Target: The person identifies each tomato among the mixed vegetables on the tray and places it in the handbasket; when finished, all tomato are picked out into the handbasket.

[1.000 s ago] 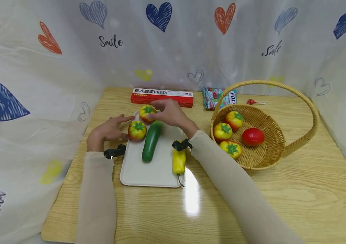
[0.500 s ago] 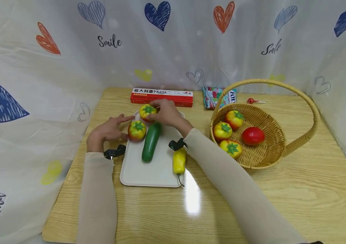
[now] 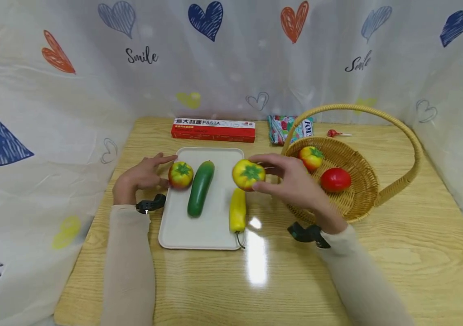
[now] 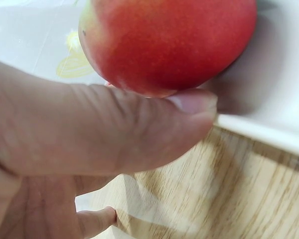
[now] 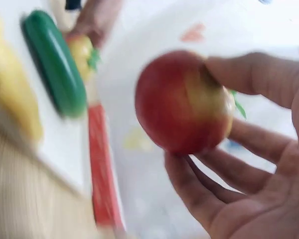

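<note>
In the head view my right hand [image 3: 290, 179] holds a yellow-red fruit with a green leafy top [image 3: 248, 175], above the white tray's [image 3: 215, 235] right edge. The right wrist view shows thumb and fingers gripping this fruit [image 5: 179, 102]. My left hand [image 3: 143, 175] is at the tray's left edge, its index finger stretched toward the far corner. Its thumb [image 4: 154, 129] lies against a second such fruit [image 3: 180, 175], which sits on the tray. Beside that fruit lies a green cucumber [image 3: 200, 189]. A yellow pepper [image 3: 237, 210] lies along the tray's right side.
Right of the tray stands a wicker basket [image 3: 368, 190] with a tall handle. A red oval fruit [image 3: 335, 180] and a yellow-red fruit [image 3: 311, 157] show inside. Behind are a red pasta box [image 3: 213, 131], a candy bag [image 3: 290, 130] and a lollipop [image 3: 333, 133].
My right hand has lifted the far yellow-red fruit off the tray's top left and carried it right, toward the basket. The left hand has stayed in place.
</note>
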`<move>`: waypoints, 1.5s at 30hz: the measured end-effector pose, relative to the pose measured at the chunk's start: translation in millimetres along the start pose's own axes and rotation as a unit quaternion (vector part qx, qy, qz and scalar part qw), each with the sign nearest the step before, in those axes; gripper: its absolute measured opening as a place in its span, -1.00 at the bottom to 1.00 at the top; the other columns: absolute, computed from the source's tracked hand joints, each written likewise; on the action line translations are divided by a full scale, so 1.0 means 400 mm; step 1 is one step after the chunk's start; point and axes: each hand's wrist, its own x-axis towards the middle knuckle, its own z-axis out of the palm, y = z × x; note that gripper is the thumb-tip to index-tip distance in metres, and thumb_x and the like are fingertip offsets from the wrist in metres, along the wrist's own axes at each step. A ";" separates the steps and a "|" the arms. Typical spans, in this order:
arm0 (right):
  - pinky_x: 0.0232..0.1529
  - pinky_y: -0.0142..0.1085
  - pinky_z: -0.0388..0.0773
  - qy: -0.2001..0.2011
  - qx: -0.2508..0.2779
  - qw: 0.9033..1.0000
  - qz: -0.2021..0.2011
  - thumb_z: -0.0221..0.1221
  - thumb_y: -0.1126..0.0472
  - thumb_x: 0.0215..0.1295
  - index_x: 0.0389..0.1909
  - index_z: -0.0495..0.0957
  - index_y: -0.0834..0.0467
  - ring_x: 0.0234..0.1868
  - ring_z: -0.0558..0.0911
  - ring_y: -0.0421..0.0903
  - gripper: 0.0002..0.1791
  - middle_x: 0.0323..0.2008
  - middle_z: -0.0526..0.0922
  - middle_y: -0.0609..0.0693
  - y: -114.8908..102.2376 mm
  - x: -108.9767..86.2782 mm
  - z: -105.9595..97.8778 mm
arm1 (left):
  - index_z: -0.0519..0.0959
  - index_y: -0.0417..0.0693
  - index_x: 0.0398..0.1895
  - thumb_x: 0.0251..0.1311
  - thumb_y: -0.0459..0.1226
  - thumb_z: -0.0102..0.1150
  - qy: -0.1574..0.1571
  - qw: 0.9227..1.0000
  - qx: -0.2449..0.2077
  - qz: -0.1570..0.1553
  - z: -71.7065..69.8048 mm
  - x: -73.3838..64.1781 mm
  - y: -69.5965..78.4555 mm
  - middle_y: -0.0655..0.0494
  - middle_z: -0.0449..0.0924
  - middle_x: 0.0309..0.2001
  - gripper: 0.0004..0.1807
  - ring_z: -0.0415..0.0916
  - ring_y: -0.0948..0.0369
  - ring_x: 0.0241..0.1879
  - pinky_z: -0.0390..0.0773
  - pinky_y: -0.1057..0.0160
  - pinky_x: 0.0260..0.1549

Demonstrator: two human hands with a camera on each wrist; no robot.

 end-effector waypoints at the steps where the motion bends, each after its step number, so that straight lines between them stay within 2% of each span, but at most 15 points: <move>1: 0.35 -0.17 0.70 0.003 -0.006 1.000 0.002 0.51 0.21 0.37 0.41 0.64 0.06 0.24 0.74 -0.02 -0.41 0.34 0.69 0.03 0.007 -0.037 -0.028 | 0.17 0.20 0.78 0.37 -0.26 0.40 0.000 1.000 0.000 0.001 0.001 0.001 0.000 -0.38 -0.27 0.78 -0.04 -0.46 -0.62 0.66 -0.16 -0.68 0.53; 3: 0.28 -0.30 0.71 0.016 -0.022 1.000 0.005 0.48 0.25 0.40 0.44 0.62 0.09 0.24 0.73 -0.10 -0.40 0.35 0.68 0.08 0.023 -0.108 -0.084 | 0.17 0.20 0.78 0.38 -0.27 0.39 0.001 1.000 0.001 0.001 0.001 0.001 0.000 -0.38 -0.27 0.78 -0.04 -0.45 -0.62 0.66 -0.16 -0.69 0.52; 6: 0.18 -0.56 0.65 0.052 -0.077 0.996 0.016 0.48 0.32 0.38 0.45 0.62 0.08 0.20 0.72 -0.23 -0.38 0.35 0.67 0.13 0.046 -0.199 -0.157 | 0.17 0.21 0.78 0.38 -0.27 0.39 0.002 1.000 0.003 0.001 0.002 0.002 0.001 -0.38 -0.27 0.78 -0.04 -0.45 -0.62 0.66 -0.16 -0.69 0.52; 9: 0.10 -0.74 0.51 0.075 -0.166 0.983 0.032 0.51 0.31 0.33 0.42 0.63 0.06 0.14 0.73 -0.14 -0.37 0.32 0.69 0.15 0.066 -0.263 -0.210 | 0.17 0.21 0.78 0.38 -0.27 0.38 0.003 1.000 0.005 -0.002 0.003 0.001 0.000 -0.38 -0.27 0.78 -0.05 -0.45 -0.62 0.66 -0.15 -0.70 0.51; 11: 0.06 -0.68 0.54 0.076 -0.231 0.969 0.042 0.55 0.29 0.28 0.39 0.65 0.08 0.10 0.74 -0.01 -0.36 0.26 0.73 0.16 0.080 -0.289 -0.230 | 0.17 0.21 0.78 0.38 -0.27 0.38 0.003 1.000 0.007 -0.003 0.003 0.001 -0.003 -0.38 -0.27 0.78 -0.05 -0.44 -0.62 0.66 -0.15 -0.70 0.51; 13: 0.02 -0.48 0.63 0.064 -0.271 0.959 0.047 0.56 0.29 0.24 0.36 0.67 0.12 0.05 0.76 0.11 -0.37 0.20 0.76 0.18 0.094 -0.303 -0.240 | 0.18 0.21 0.78 0.38 -0.27 0.37 0.004 1.000 0.005 -0.003 0.003 0.001 -0.005 -0.38 -0.26 0.78 -0.05 -0.44 -0.62 0.66 -0.14 -0.71 0.50; 15: -0.01 -0.24 0.70 0.048 -0.288 0.955 0.052 0.56 0.30 0.22 0.34 0.67 0.15 0.02 0.76 0.14 -0.38 0.16 0.78 0.19 0.107 -0.308 -0.241 | 0.18 0.20 0.78 0.37 -0.27 0.37 0.005 1.000 0.005 -0.001 0.004 0.001 -0.007 -0.38 -0.26 0.78 -0.05 -0.44 -0.63 0.66 -0.14 -0.71 0.50; 17: -0.02 -0.05 0.72 0.036 -0.289 0.955 0.055 0.55 0.30 0.22 0.33 0.68 0.17 0.04 0.76 0.15 -0.39 0.16 0.79 0.19 0.114 -0.306 -0.237 | 0.18 0.20 0.78 0.37 -0.28 0.38 0.003 1.000 0.003 0.001 0.005 0.000 -0.008 -0.39 -0.26 0.78 -0.04 -0.44 -0.63 0.66 -0.14 -0.71 0.50; 20: 0.03 -0.01 0.72 0.024 -0.274 0.959 0.065 0.55 0.25 0.26 0.34 0.67 0.16 0.09 0.77 0.17 -0.39 0.20 0.78 0.19 0.124 -0.299 -0.231 | 0.17 0.19 0.78 0.36 -0.27 0.38 0.001 1.000 0.002 0.004 0.006 0.000 -0.009 -0.40 -0.25 0.78 -0.04 -0.43 -0.65 0.65 -0.14 -0.71 0.50; 23: 0.08 -0.12 0.71 0.017 -0.253 0.965 0.074 0.55 0.19 0.30 0.37 0.67 0.12 0.15 0.78 0.21 -0.39 0.23 0.78 0.21 0.131 -0.291 -0.224 | 0.17 0.19 0.78 0.36 -0.27 0.38 0.000 1.000 0.002 0.007 0.006 -0.001 -0.008 -0.41 -0.25 0.77 -0.04 -0.43 -0.65 0.65 -0.14 -0.71 0.50; 26: 0.11 -0.32 0.69 0.014 -0.229 0.970 0.076 0.54 0.15 0.33 0.38 0.67 0.07 0.17 0.79 0.19 -0.40 0.23 0.78 0.19 0.136 -0.279 -0.216 | 0.17 0.17 0.78 0.36 -0.28 0.38 0.003 1.000 0.000 0.008 0.006 -0.002 -0.006 -0.42 -0.25 0.77 -0.04 -0.44 -0.65 0.65 -0.16 -0.70 0.51; 31: 0.10 -0.51 0.58 0.009 -0.216 0.974 0.072 0.53 0.13 0.34 0.40 0.67 0.01 0.18 0.79 0.13 -0.40 0.21 0.79 0.12 0.144 -0.265 -0.204 | 0.18 0.19 0.78 0.36 -0.27 0.38 0.008 1.000 0.001 0.008 0.004 -0.003 -0.003 -0.41 -0.25 0.77 -0.05 -0.45 -0.64 0.65 -0.17 -0.71 0.50; 36: 0.14 -0.66 0.44 -0.005 -0.200 0.976 0.088 0.55 0.08 0.33 0.45 0.62 0.07 0.27 0.76 0.18 -0.32 0.28 0.77 0.16 0.152 -0.263 -0.203 | 0.18 0.17 0.78 0.36 -0.27 0.38 0.005 1.000 0.004 0.009 0.003 -0.004 -0.002 -0.42 -0.25 0.77 -0.05 -0.44 -0.64 0.65 -0.15 -0.71 0.50; 40: 0.13 -0.78 0.39 0.019 -0.181 0.980 0.075 0.52 0.11 0.37 0.44 0.61 0.14 0.27 0.76 0.23 -0.34 0.30 0.75 0.19 0.148 -0.257 -0.204 | 0.17 0.16 0.78 0.35 -0.28 0.38 0.005 1.000 0.007 0.012 0.002 -0.005 -0.001 -0.43 -0.25 0.77 -0.04 -0.43 -0.65 0.65 -0.15 -0.71 0.50; 45: 0.11 -0.72 0.52 0.054 -0.169 0.984 0.030 0.51 0.15 0.39 0.43 0.64 0.08 0.21 0.78 0.24 -0.40 0.30 0.76 0.16 0.129 -0.226 -0.193 | 0.17 0.16 0.78 0.35 -0.27 0.38 0.005 1.000 0.008 0.012 0.002 -0.002 -0.002 -0.42 -0.25 0.77 -0.04 -0.43 -0.65 0.65 -0.15 -0.72 0.50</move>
